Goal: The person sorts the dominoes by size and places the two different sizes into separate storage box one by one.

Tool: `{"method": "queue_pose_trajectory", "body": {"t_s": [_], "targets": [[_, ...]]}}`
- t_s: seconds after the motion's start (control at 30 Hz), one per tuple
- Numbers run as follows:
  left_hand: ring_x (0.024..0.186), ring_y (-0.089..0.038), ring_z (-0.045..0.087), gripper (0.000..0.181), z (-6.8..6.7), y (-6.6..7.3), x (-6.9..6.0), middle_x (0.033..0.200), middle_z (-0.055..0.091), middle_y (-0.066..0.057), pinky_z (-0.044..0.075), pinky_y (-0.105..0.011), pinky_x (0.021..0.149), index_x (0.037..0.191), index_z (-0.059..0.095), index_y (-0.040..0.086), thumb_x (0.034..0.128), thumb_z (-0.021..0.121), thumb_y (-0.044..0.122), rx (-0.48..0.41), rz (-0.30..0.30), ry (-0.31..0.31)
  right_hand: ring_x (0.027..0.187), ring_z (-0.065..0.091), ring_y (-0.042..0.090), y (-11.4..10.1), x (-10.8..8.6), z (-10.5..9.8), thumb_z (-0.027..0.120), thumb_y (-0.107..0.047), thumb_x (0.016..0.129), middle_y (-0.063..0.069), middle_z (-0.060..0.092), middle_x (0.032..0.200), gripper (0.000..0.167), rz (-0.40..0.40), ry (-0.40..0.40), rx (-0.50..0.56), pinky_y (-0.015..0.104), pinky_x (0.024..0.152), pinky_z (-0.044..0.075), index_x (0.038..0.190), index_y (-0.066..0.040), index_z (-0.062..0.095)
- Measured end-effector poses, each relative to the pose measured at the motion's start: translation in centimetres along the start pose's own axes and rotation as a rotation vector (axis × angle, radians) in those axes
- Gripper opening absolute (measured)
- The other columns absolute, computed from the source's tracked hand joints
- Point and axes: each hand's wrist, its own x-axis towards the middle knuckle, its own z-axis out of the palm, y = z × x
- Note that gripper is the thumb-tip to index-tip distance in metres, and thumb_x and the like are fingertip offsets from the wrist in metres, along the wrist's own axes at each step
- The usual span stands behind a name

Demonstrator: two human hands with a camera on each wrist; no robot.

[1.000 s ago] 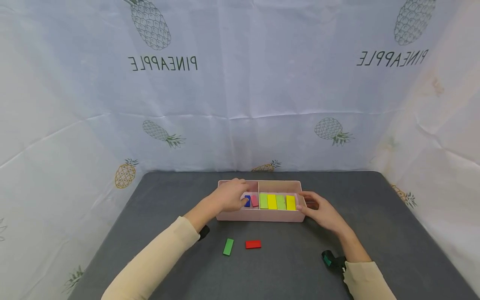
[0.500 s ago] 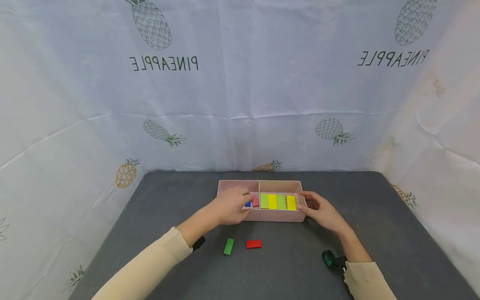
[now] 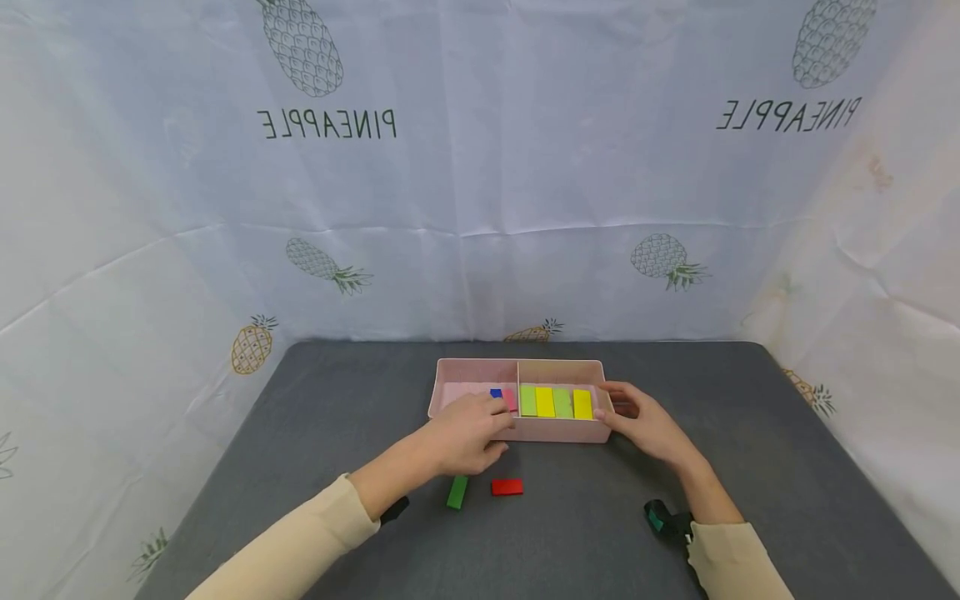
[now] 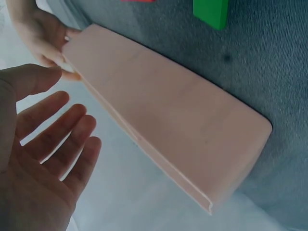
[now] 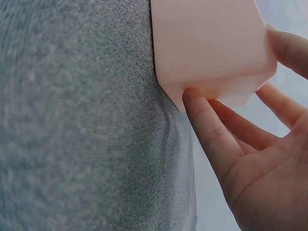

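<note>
A pink two-compartment box (image 3: 558, 430) stands on the dark table. My right hand (image 3: 641, 423) holds its right end; in the right wrist view, the fingers touch the end wall (image 5: 211, 43) and the thumb lies at its edge. My left hand (image 3: 463, 433) hovers at the box's front, covering part of the left compartment. In the left wrist view, this hand (image 4: 45, 159) holds nothing and its fingers are spread, apart from the box. A blue piece (image 3: 496, 393), partly hidden, and a pink piece (image 3: 510, 399) lie in the left compartment. Yellow pieces (image 3: 545, 402) and light green pieces (image 3: 528, 401) fill the right one.
A green block (image 3: 457, 493) and a red block (image 3: 507, 487) lie on the table (image 3: 570, 533) in front of the box. Behind the table hangs a pale pineapple-print cloth (image 3: 480, 167).
My left hand has drawn back out of the left compartment toward the box's front and slightly right, covering the blue piece's near part. My right hand has stayed at the box's end.
</note>
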Motion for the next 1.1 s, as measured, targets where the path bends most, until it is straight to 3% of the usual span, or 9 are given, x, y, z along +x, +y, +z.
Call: {"method": "queue_pose_trajectory", "body": {"t_s": [0.4,0.73,1.1], "targets": [[0.098,-0.012,0.057,0.027,1.6,1.9,0.0,0.107,0.064,0.003,0.048,-0.024,0.091,0.119,0.072,0.015,0.0936,0.073,0.025,0.012,0.055,-0.109,0.128,0.052,0.048,0.1,-0.3,-0.3,0.066,-0.036,0.1,0.027,0.045,0.148,0.065,-0.025,-0.004,0.031,0.057,0.097,0.049,0.153,-0.006,0.041],[0.099,-0.01,0.058,0.026,3.5,2.9,-0.5,0.11,0.066,0.008,0.048,-0.022,0.088,0.116,0.072,0.021,0.0915,0.074,0.027,0.059,0.15,-0.17,0.127,0.053,0.047,0.1,-0.3,0.0,0.067,-0.036,0.1,0.026,0.047,0.147,0.067,-0.05,-0.016,0.062,0.054,0.096,0.051,0.152,-0.004,0.041],[0.113,-0.008,0.056,0.03,4.8,3.1,-0.9,0.124,0.064,0.008,0.047,-0.026,0.099,0.123,0.072,0.021,0.0934,0.073,0.019,-0.083,0.151,-0.269,0.127,0.053,0.047,0.2,-0.4,0.0,0.067,-0.038,0.099,0.026,0.047,0.147,0.067,-0.046,-0.007,0.058,0.055,0.096,0.05,0.152,-0.005,0.041]]}}
